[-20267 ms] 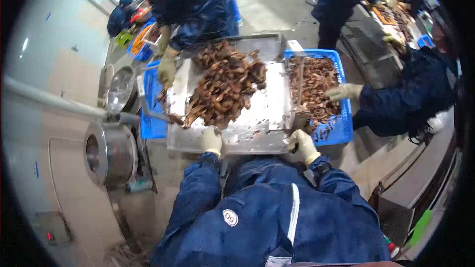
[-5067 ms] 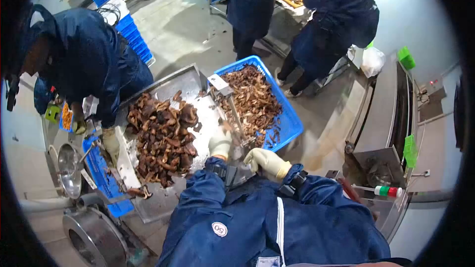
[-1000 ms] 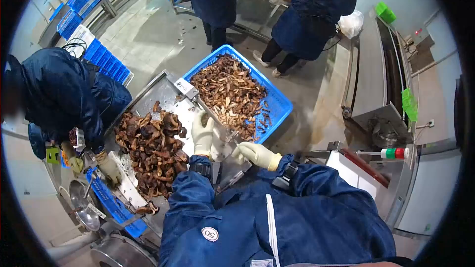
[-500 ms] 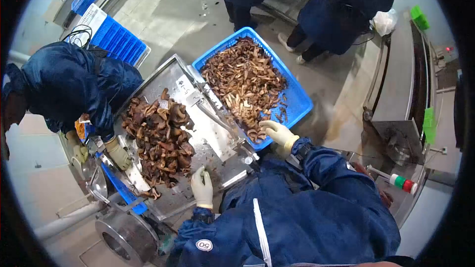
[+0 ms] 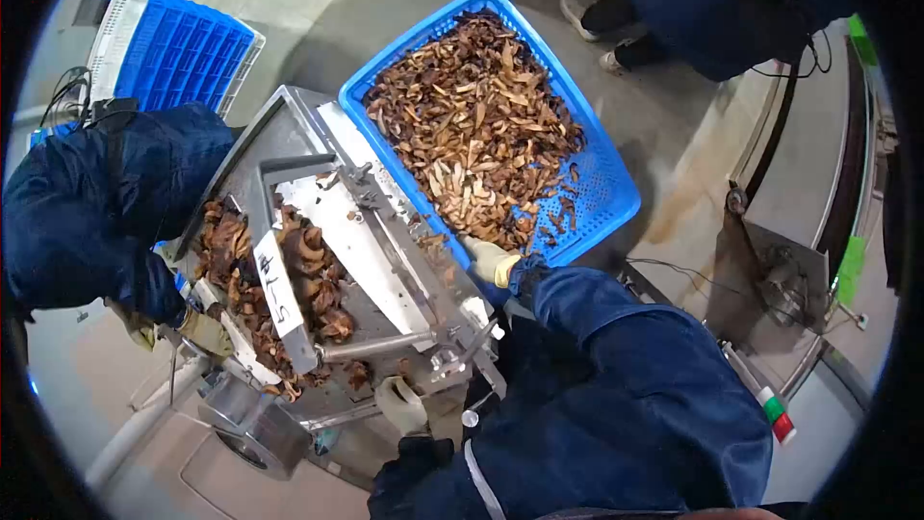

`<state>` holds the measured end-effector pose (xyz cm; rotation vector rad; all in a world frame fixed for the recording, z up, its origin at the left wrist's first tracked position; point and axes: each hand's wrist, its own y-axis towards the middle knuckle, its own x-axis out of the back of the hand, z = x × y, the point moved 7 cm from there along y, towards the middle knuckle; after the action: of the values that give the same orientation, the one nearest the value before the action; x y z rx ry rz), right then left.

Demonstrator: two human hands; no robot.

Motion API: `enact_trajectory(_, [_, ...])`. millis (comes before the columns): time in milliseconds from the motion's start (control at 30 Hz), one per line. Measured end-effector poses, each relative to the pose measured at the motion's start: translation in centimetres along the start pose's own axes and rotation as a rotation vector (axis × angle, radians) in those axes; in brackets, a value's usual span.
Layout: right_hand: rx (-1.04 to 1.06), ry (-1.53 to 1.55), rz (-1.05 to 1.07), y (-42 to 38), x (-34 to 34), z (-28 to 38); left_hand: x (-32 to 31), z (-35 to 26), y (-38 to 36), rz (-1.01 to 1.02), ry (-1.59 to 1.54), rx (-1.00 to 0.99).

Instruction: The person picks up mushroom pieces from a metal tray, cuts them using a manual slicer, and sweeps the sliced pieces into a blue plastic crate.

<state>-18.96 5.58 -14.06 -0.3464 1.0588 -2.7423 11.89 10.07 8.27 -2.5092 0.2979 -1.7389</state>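
Observation:
My left hand (image 5: 401,406), in a pale glove, is at the near edge of a metal machine tray (image 5: 380,308). Its thumb looks apart from its bent fingers, and nothing shows in it. My right hand (image 5: 491,262), also gloved, has its fingers curled at the near rim of a blue perforated basket (image 5: 602,197); the fingertips are partly hidden. Brown sliced pieces (image 5: 481,125), of a kind I cannot make out, heap up in the basket. Larger dark brown chunks (image 5: 226,246) lie on the tray. Over them stands a metal frame (image 5: 298,351) with a white written label (image 5: 277,284).
A co-worker (image 5: 115,202) at the left has a gloved hand (image 5: 205,332) by the tray's far side. Blue and white crates (image 5: 178,48) are stacked at the upper left. Another person (image 5: 722,5) stands at the upper right. A metal cylinder (image 5: 255,433) lies below the tray.
The labelled metal frame has swung up and left over the chunks. My right hand has shifted from above the basket's corner to its rim. The view has also turned and moved closer.

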Motion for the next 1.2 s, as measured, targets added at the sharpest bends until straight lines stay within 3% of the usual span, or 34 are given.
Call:
enact_trajectory(33, [-0.009, 0.025, -0.025, 0.1, 0.1, -0.7, -0.2, 0.6, -0.1, 0.006, 0.030, 0.010])
enact_trajectory(67, [0.026, 0.080, -0.201, -0.4, 0.8, -1.2, -0.4, 1.2, -0.3, 0.010, 0.059, 0.021])
enact_trajectory(167, [-0.111, 0.261, -0.297, -2.2, 4.8, -2.1, -0.8, 2.2, -0.9, 0.010, 0.074, -0.042])
enact_trajectory(233, [-0.071, 0.303, -0.509, -0.7, 6.8, -6.9, -1.1, 3.0, -1.2, -0.010, 0.064, -0.056])
enact_trajectory(300, [-0.105, 0.689, -0.662, -1.9, 9.3, -6.9, -1.1, 3.1, -1.2, -0.045, 0.072, -0.081])
enact_trajectory(367, [-0.043, 0.613, -0.717, -1.0, 8.6, -8.0, -1.2, 2.8, -1.2, -0.016, 0.078, -0.095])
enact_trajectory(400, [0.012, 0.667, -0.621, -0.6, 7.2, -6.1, -1.0, 2.5, -1.0, -0.003, 0.086, -0.101])
enact_trajectory(433, [0.096, 0.744, -0.360, -1.5, 6.2, -1.0, -0.9, 2.3, -0.7, 0.032, 0.079, -0.072])
enact_trajectory(467, [0.143, 0.603, -0.206, 0.2, 3.4, -0.5, -0.8, 2.0, -0.5, 0.067, 0.076, -0.042])
enact_trajectory(500, [0.096, 0.302, -0.136, -1.4, 3.8, 4.3, -0.7, 1.7, -0.3, 0.104, 0.075, -0.013])
enact_trajectory(600, [0.164, 0.192, -0.256, 3.7, 0.0, 2.8, -0.4, 0.7, 0.2, 0.088, 0.022, -0.002])
enact_trajectory(633, [0.136, 0.183, -0.255, 4.7, 0.8, 2.9, -0.3, 0.5, 0.2, 0.084, 0.011, -0.011])
enact_trajectory(667, [-0.034, 0.377, -0.156, 3.7, 2.2, 4.3, -0.5, 1.4, -0.3, 0.052, 0.002, 0.014])
enact_trajectory(700, [0.004, 0.240, -0.174, 3.9, 4.0, 4.7, -0.4, 1.5, -0.5, 0.058, 0.003, 0.013])
enact_trajectory(833, [-0.073, 0.029, -0.379, 2.5, 10.5, 2.5, -0.6, 1.8, -0.4, 0.046, 0.007, 0.014])
enact_trajectory(867, [-0.049, 0.148, -0.411, 1.8, 11.6, 1.3, -0.6, 2.2, -0.6, 0.043, 0.012, 0.017])
enact_trajectory(900, [0.024, 0.029, -0.555, 2.6, 11.6, -1.8, -0.5, 2.1, -0.6, 0.056, 0.010, 0.014])
enact_trajectory(967, [-0.141, 0.113, -0.560, -0.3, 14.2, -2.0, -0.6, 1.9, -0.5, 0.082, 0.000, 0.010])
enact_trajectory(1033, [-0.219, 0.118, -0.833, -1.8, 16.2, -5.5, -0.7, 2.1, -0.6, 0.073, 0.004, 0.002])
enact_trajectory(1067, [0.058, 0.252, -0.900, -3.2, 17.4, -5.7, -0.7, 2.3, -0.6, 0.069, 0.008, -0.002])
enact_trajectory(1100, [0.010, 0.487, -0.924, -3.9, 18.1, -6.3, -0.5, 2.3, -0.6, 0.048, 0.019, -0.004])
enact_trajectory(1200, [-0.034, 0.510, -0.757, -4.6, 17.8, -9.4, -0.7, 1.8, -0.6, 0.031, 0.030, -0.021])
